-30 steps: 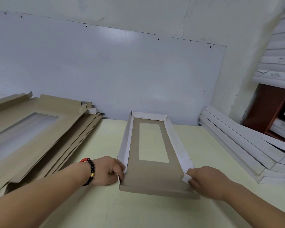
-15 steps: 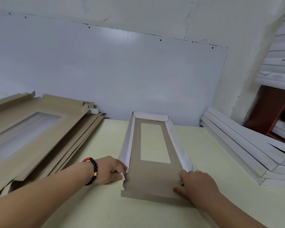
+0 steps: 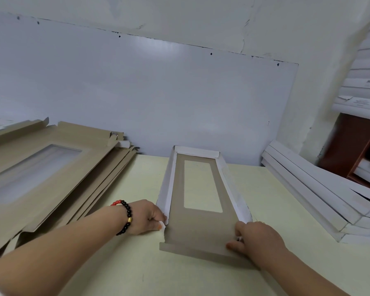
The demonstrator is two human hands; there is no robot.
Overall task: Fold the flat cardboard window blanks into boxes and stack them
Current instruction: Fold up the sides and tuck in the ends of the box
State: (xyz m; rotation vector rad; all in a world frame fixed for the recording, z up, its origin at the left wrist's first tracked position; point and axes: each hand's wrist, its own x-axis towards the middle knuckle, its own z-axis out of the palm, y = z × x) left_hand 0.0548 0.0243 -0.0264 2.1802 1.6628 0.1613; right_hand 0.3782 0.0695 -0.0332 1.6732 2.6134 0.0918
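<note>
Brown cardboard with a rectangular window, the half-formed box (image 3: 199,201) lies lengthwise on the pale table (image 3: 120,263), its far end close to the grey wall panel (image 3: 137,92). Both long white side walls and the far end wall are raised; the near end flap lies flat towards the person.

Since a second ago the right hand (image 3: 257,239) has shifted. It was pinching the white corner tab outside the box's near right corner; now it rests over that corner, fingers curled onto the brown floor and thumb pressing the near flap, with the tab apparently tucked underneath (the hand hides it, so I cannot be sure). The left hand (image 3: 146,216), with a beaded bracelet (image 3: 126,216) on its wrist, has hardly moved: it holds the box's near left corner, pinching the small white tab there between thumb and fingers.

My reading is that the right tab has been folded inward, so only the near end wall remains to be raised and locked over both tabs.

Left of the box lies the pile of flat blanks (image 3: 41,180); right of it, a leaning stack of finished white boxes (image 3: 320,201).
</note>
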